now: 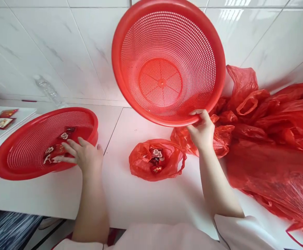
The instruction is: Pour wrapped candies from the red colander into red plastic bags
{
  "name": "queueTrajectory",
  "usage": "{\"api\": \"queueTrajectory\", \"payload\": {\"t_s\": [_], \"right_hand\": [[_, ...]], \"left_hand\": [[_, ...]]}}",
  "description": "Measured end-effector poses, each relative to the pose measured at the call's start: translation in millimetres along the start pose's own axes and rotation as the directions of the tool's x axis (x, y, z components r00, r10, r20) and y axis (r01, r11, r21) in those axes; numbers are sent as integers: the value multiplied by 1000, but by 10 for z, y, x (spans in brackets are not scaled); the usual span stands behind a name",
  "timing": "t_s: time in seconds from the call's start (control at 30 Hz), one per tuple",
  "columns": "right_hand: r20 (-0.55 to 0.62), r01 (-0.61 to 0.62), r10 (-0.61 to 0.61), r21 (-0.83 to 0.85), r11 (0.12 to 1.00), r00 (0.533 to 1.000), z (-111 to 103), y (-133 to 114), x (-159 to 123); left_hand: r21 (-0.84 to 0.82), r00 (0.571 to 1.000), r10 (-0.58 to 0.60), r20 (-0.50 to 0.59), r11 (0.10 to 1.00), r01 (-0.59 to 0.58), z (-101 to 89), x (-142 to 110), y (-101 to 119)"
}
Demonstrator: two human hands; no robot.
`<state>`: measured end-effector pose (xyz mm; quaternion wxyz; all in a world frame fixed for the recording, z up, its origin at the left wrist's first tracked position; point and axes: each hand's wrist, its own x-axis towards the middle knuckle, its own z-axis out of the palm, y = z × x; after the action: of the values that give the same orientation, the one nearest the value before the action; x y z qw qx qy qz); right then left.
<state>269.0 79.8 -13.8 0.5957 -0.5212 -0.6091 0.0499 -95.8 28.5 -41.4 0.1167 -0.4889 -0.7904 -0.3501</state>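
Fingers of the left hand (89, 156) are spread, with their tips turned down over red packets (59, 150) inside the left basket (32, 149); whether the packets are touched cannot be told. For a reach like this, the fingers are best closed gently around a few packets, so that the wrappers are not crushed, and the forearm is best held clear of the near rim, which could be tipped by a knock. An open red bag (138, 165) is set on the counter (141, 205), between the two forearms, with more packets seen in its mouth; taken as the clock's centre, it has the left basket at nine o'clock. Its thin film looks easily snagged, so its mouth and handle loop are best left untouched by anything swung past. Toward two o'clock, the rim of a second basket (130, 38) is pinched by the right hand (203, 131), gripped at about five o'clock on that rim, and the basket is held tilted, mouth facing the wearer, at twelve. Since so wide a basket is held at one point, it could twist, and a deeper grip would be steadier. A heap of red bags (271, 166) is spread around three o'clock, so the right elbow is best kept tucked in. Farther off, a clear bottle (49, 90) is seen at ten, before the tiled wall (58, 52).
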Motion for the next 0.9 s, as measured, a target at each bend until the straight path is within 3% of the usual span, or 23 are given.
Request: {"api": "queueTrajectory", "payload": {"t_s": [0.17, 0.3, 0.4, 0.6, 0.8, 0.9], "right_hand": [[-43, -16, 15, -42, 999, 999, -75, 71, 62], [-40, -9, 8, -34, 999, 999, -93, 66, 75], [-36, 1, -1, -8, 1000, 999, -106, 54, 82], [-15, 17, -17, 5, 1000, 1000, -137, 48, 92], [30, -3, 1, 76, 997, 1000, -134, -7, 85], [112, -6, -11, 150, 989, 994, -102, -149, 20]], "left_hand": [[60, 992, 109, -61, 993, -105, 48, 18, -69], [-142, 973, 224, -60, 963, -230, 13, 33, -29], [-361, 947, 320, -3, 883, -300, 98, 30, -14], [-344, 878, 478, 28, 829, -440, 350, 52, -39], [-446, 830, 556, 29, 751, -487, 525, 69, -104], [-547, 873, 488, 12, 734, -403, 556, 16, -18]]}}
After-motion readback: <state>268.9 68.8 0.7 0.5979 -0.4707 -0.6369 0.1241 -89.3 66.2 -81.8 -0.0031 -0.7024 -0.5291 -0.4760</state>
